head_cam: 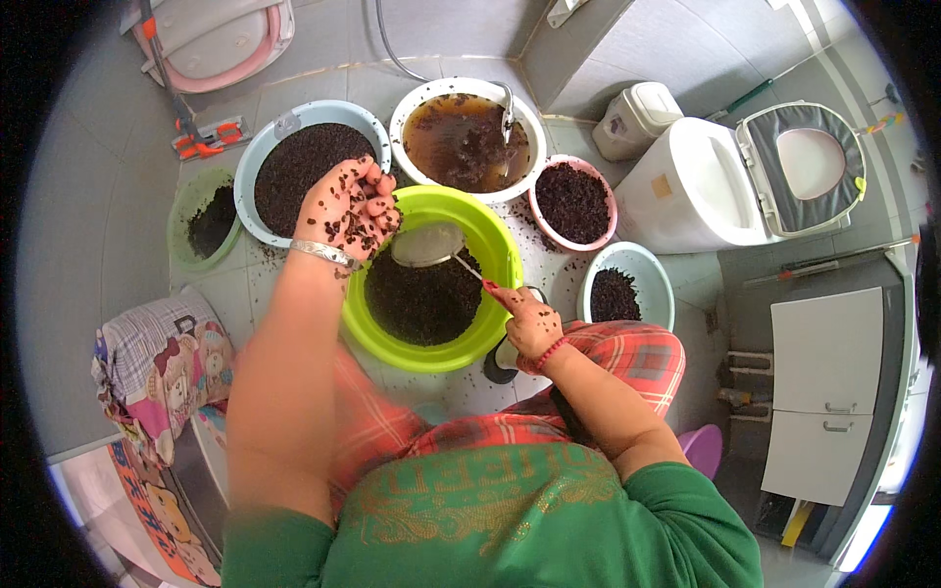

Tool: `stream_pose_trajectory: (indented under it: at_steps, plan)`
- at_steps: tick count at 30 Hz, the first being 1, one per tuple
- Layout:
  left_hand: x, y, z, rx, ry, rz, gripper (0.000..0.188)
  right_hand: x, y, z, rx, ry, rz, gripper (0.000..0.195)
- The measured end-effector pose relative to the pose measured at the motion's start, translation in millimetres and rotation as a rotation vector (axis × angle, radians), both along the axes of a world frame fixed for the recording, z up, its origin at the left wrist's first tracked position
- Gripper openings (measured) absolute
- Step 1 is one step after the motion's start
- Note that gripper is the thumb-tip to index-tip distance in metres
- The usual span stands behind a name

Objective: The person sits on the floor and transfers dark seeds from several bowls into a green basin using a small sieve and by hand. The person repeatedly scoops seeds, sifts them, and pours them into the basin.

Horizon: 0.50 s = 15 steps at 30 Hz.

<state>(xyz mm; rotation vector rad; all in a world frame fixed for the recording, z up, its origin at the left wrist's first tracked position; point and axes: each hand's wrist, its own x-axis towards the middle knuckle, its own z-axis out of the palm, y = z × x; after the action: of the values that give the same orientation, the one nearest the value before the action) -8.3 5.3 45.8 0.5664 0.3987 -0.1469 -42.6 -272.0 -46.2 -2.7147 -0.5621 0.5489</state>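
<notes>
My left hand (348, 209) is palm up, fingers loosely curled, with many dark wet bits clinging to palm and fingers. It is over the right side of a light blue basin (246, 202) full of fine dark material, near the rim of a lime green tub (507, 250). My right hand (535, 325) grips the red handle of a wire-mesh strainer (430, 245). The strainer's round mesh is over the green tub, above a bed of dark granular material (423, 305); little shows in the mesh. A few bits stick to my right hand too.
A white basin (398, 158) of brown water has a metal shower head (507, 117) at its rim. Right of it are a pink basin (612, 213) and a pale blue basin (654, 283) with dark material. A green basin (180, 228), mop (209, 140) and toilet (691, 191) surround these.
</notes>
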Motion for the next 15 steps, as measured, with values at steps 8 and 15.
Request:
stream_pose_trajectory:
  at_steps: [8, 15]
  plan:
    - [-2, 4, -7, -0.067, -0.029, 0.001, 0.014, 11, -8, -3, 0.322, 0.155, -0.159, 0.041]
    - [-4, 5, 0, -0.007, 0.051, 0.011, 0.017, 89, -21, 31, 0.703, 0.227, -0.35, 0.032]
